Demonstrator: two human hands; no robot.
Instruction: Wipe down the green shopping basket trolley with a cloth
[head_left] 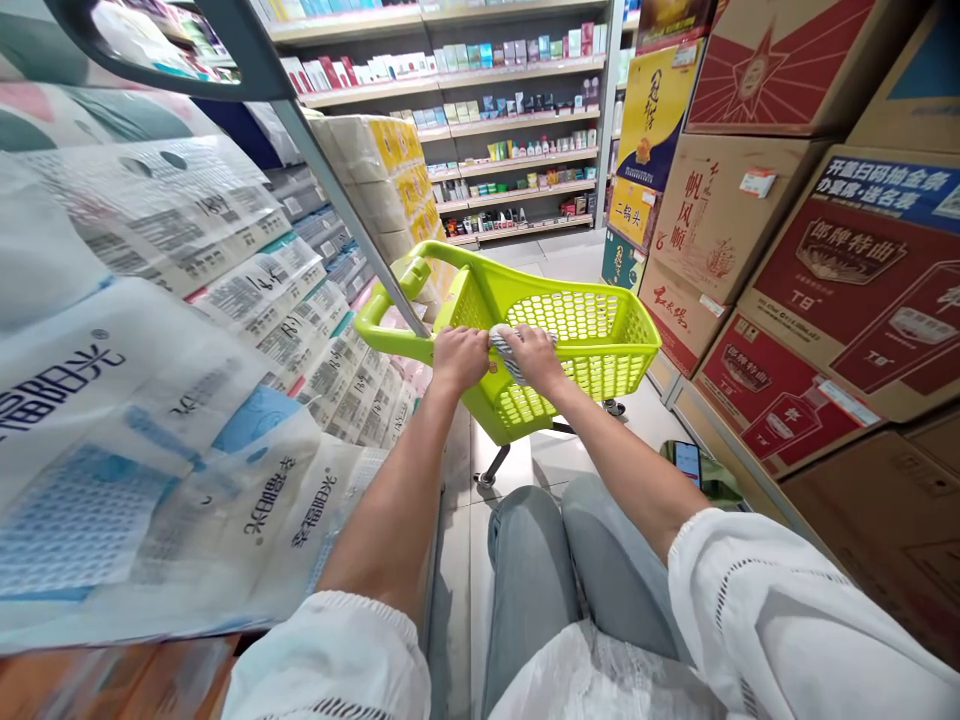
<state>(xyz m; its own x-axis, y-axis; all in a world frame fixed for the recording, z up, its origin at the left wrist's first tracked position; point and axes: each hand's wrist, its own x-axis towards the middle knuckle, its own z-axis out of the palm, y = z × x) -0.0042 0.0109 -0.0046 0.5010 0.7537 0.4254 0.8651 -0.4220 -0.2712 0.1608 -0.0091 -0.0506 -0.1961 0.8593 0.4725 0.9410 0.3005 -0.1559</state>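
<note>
A lime-green shopping cart [600,320] stands in front of me, its basket pierced with rows of holes. On the near side rim of the basket, my left hand [461,357] has its fingers wrapped over the green edge. Just to its right, my right hand [534,357] is closed on a grey-and-white striped cloth [513,368], which it presses against the same rim. Both hands are close together. The cart's handle [373,320] sticks out at the left, crossed by a grey metal pole [345,200].
Packs of tissue paper [300,330] line the left side. Stacked cartons [720,220] rise on the right, with a phone [686,462] on a green bag [720,484] at their foot. Shelves of small products [517,128] stand behind the cart.
</note>
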